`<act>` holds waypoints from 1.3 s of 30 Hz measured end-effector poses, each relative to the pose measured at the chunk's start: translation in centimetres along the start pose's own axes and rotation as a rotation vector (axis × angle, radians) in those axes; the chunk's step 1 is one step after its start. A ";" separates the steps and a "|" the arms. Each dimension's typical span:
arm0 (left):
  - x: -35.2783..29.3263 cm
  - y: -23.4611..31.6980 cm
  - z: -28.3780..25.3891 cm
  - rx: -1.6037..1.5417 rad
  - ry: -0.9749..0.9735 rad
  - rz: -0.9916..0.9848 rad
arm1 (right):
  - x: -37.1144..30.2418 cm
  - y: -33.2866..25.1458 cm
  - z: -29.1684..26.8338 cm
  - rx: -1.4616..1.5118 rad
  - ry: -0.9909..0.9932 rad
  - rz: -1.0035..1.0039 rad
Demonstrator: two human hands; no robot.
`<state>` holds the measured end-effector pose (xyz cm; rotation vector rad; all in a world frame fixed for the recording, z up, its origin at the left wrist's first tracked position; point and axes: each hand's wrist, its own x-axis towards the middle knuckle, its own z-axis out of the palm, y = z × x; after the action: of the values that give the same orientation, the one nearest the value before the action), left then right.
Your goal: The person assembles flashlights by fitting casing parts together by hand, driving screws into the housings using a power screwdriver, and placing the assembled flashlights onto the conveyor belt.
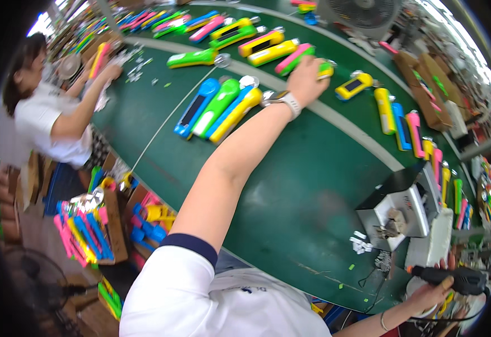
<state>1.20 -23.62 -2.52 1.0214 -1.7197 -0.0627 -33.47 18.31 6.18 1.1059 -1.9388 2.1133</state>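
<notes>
My left arm stretches over the green table (290,213), and my left hand (307,81) is closed around a yellow-and-green flashlight (326,70), mostly hidden by my fingers. A pink-and-green flashlight (295,59) lies right beside my knuckles. Below my wrist, several blue, green and yellow flashlights (216,111) with shiny silver ends lie side by side. At the lower right, my right hand (433,293) grips a black electric screwdriver (453,279) with a cord, held off to the side of the table edge.
More flashlights (273,51) form a curved row along a pale belt line. An open box (394,216) stands on the right, near small white pieces (360,242). At left, a co-worker (54,112) holds a flashlight. Boxes of coloured parts (85,233) and a fan (32,281) stand below.
</notes>
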 end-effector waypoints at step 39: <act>-14.3 16.7 -10.6 -0.185 -0.986 0.333 | -8.5 -4.0 17.6 0.907 -0.614 0.222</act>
<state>0.52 0.68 -0.53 0.5576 -2.6872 -0.5771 -17.29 6.92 4.01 1.9251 -1.2177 3.1963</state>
